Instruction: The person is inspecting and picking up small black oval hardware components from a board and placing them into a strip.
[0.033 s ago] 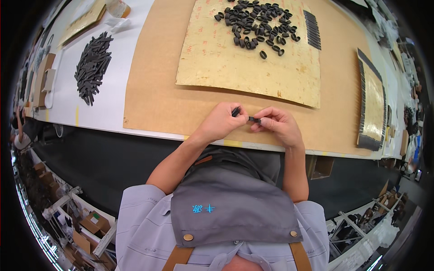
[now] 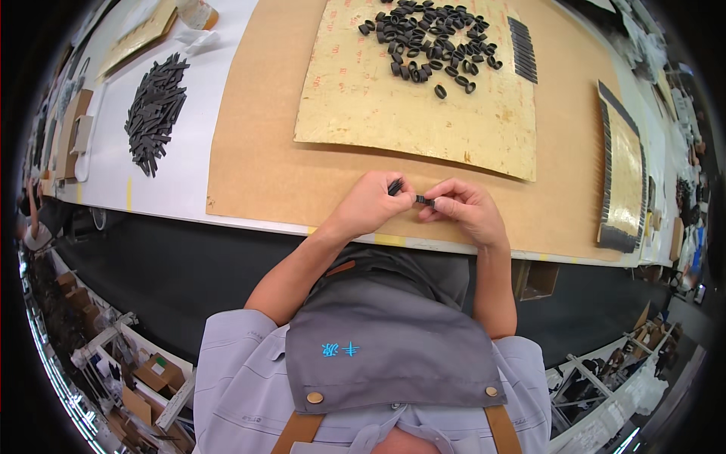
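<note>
My left hand (image 2: 370, 204) is closed over the brown paper (image 2: 257, 181), pinching some small dark strips (image 2: 395, 185), with a short black piece (image 2: 420, 200) reaching across to my right hand (image 2: 469, 212). My right thumb and forefinger are closed on that piece's other end. Beyond my hands, a yellowish board (image 2: 340, 121) carries a pile of small black oval rings (image 2: 420, 41), with a row of black strips (image 2: 523, 51) along its right edge. A heap of loose black strips (image 2: 155, 113) lies on the white surface to the left.
At the right stands a yellowish board edged with dark strips (image 2: 620, 166). Cardboard pieces (image 2: 79, 121) and another board (image 2: 132, 41) are at the left. The table's front edge (image 2: 408, 244) runs under my wrists. A co-worker (image 2: 34, 227) appears at the far left; shelving with cartons (image 2: 155, 374) is below.
</note>
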`<action>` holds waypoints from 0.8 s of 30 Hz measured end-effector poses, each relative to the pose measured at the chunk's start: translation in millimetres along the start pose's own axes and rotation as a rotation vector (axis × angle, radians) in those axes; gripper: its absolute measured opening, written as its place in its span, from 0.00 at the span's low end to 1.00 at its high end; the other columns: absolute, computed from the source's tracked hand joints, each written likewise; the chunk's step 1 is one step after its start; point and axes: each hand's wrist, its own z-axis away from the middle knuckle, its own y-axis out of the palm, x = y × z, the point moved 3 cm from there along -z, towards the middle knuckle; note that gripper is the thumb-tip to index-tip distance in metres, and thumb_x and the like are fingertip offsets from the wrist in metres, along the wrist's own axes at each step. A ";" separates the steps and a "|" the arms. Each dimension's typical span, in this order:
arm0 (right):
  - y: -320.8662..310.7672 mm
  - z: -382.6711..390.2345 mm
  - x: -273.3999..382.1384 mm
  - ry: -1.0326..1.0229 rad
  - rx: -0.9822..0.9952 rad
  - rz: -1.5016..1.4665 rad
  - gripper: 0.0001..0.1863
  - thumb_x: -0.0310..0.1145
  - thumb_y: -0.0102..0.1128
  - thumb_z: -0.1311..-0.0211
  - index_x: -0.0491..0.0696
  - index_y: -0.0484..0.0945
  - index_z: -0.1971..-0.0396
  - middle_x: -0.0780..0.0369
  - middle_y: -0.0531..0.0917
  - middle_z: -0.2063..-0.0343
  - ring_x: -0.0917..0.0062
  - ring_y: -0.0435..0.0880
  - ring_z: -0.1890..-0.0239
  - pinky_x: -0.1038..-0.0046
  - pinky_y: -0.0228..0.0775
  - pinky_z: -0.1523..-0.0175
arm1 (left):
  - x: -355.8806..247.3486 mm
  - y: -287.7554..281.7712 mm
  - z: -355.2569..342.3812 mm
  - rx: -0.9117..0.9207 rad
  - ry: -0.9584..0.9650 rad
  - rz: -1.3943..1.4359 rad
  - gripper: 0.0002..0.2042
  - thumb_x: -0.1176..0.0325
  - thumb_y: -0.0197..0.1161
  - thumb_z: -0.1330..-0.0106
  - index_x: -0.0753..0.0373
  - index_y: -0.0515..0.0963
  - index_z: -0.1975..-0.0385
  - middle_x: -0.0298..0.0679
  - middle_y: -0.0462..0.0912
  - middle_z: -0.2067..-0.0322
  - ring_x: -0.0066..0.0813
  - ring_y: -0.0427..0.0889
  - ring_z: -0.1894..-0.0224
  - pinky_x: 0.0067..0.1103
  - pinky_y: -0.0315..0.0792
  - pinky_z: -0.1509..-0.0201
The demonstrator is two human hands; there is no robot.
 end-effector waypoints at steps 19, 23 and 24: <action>10.4 -6.7 -6.3 -0.041 -0.143 0.098 0.05 0.24 0.58 0.43 0.41 0.71 0.70 0.63 0.78 0.75 0.82 0.81 0.73 0.81 0.75 0.66 | 4.2 0.8 -3.8 -0.031 0.002 -0.124 0.07 0.69 0.58 0.42 0.65 0.74 0.78 0.25 0.67 0.81 0.11 0.62 0.77 0.15 0.57 0.76; 9.7 -7.0 -7.5 -0.040 -0.140 0.108 0.05 0.24 0.59 0.43 0.41 0.71 0.70 0.63 0.78 0.76 0.83 0.81 0.74 0.81 0.75 0.66 | 4.1 1.3 -3.9 -0.039 0.021 -0.133 0.07 0.69 0.58 0.42 0.65 0.75 0.77 0.24 0.67 0.81 0.11 0.62 0.77 0.15 0.57 0.76; 9.2 -7.3 -8.0 -0.040 -0.140 0.107 0.05 0.24 0.59 0.43 0.41 0.71 0.70 0.63 0.78 0.76 0.83 0.81 0.74 0.81 0.75 0.66 | 3.9 1.3 -3.8 -0.039 0.022 -0.134 0.07 0.69 0.58 0.42 0.65 0.75 0.77 0.24 0.67 0.81 0.11 0.62 0.77 0.15 0.57 0.76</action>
